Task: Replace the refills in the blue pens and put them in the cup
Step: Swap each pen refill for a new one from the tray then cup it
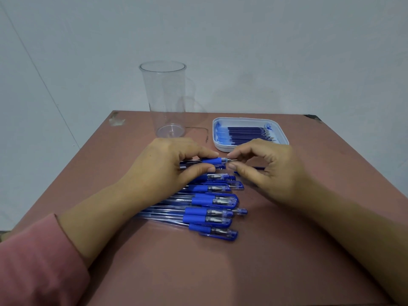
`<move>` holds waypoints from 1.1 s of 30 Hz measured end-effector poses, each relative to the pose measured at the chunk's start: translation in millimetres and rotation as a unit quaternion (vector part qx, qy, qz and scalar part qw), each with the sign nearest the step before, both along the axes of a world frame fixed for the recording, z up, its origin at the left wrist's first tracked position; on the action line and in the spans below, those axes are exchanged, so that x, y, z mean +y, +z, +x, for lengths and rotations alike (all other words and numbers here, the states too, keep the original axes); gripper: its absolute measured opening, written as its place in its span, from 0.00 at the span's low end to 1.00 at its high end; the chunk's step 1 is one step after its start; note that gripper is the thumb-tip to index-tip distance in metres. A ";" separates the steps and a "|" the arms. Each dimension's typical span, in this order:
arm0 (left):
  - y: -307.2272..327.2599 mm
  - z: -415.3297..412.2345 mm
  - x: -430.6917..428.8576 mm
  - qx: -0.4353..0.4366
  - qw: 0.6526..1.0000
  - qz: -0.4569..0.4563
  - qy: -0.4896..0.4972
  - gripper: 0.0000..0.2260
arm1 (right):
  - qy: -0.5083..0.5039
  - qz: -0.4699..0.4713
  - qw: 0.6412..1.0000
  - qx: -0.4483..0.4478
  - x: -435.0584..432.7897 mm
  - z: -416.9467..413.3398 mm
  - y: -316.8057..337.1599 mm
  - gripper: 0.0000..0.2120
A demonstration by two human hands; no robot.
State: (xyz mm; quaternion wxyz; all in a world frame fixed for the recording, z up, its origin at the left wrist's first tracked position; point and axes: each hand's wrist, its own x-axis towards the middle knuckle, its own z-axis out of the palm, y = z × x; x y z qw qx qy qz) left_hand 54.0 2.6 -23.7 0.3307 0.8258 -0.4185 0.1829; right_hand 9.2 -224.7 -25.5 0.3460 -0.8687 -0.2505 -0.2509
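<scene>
"How many of each thing were on the table (287,261)?"

"There was one clear cup (163,96), upright near the far edge. Just to its right was one white tray (249,120) holding a row of dark refills (247,134). I made it roughly ten, but they were packed too tight for an exact count. The blue pens (209,202) lay in an overlapping heap mid-table, about ten of them, tips to the right."

"And the hands?"

"Both were palm-down over the far end of the heap. The left hand (167,166) gripped one pen (212,161) by its blue grip between thumb and forefinger. It held the pen level, just above the others and well short of the cup. The right hand (265,171) had its forefinger and thumb curled either side of that pen's metal tip, but I couldn't tell whether they were pinching it. A thin blue stick (258,167) lay on the table under that hand, half hidden. A pink sleeve (37,261) covered the left forearm."
</scene>
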 end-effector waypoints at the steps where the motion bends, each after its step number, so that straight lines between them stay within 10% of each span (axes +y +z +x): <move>1: -0.4 0.2 0.1 0.001 1.000 0.004 0.000 0.10 | 0.000 -0.009 1.000 -0.012 -0.1 0.7 -0.6 0.07; 33: 1.2 -2.2 -0.8 0.006 1.000 0.007 -0.005 0.11 | 0.016 -0.088 0.993 -0.083 -6.4 4.5 -1.5 0.05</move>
